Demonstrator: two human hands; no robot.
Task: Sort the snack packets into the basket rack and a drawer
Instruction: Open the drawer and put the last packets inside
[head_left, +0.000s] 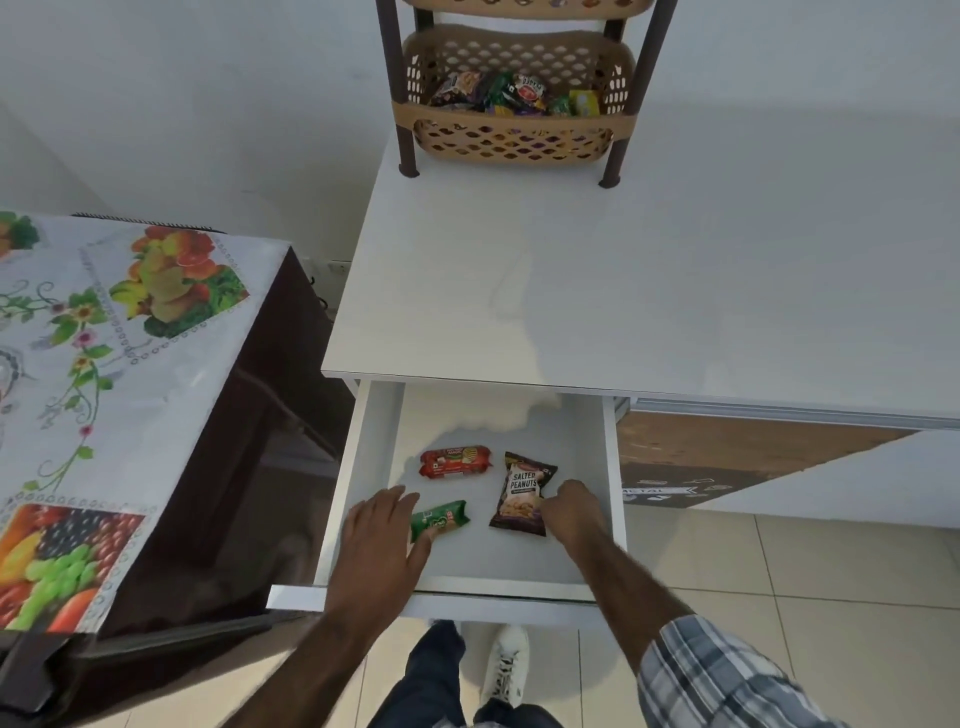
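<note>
Hands first: the left hand (387, 530) lies spread, palm down, fingers extended over one end of the green packet (440, 521), touching it near the front-left corner of the open drawer (363, 467); whether it presses or merely covers cannot be told. The right hand (571, 506) is curled, fingers bunched at the right edge of the dark peanut packet (522, 493), which sits toward the drawer's right wall; a true pinch cannot be confirmed. A red biscuit packet (456, 461) lies free behind the green one, toward the drawer's middle. Assessment: the drawer stage of the sort is in hand, with three packets placed and both hands arranging or releasing them. The basket rack (511, 78) at the rear edge of the white table (571, 286) holds a heap of mixed packets (511, 96) in its lower visible basket, and no packets lie on the table surface, so the sort appears nearly complete. Next move, as judged: both hands withdraw clear of the drawer walls, then the front panel is pushed shut squarely. Legible writing: "SALTED PEANUTS" on the dark packet. Print on the red, green and basket packets is too small to read. A brown board below the table's right side carries a word resembling "METAL".
</note>
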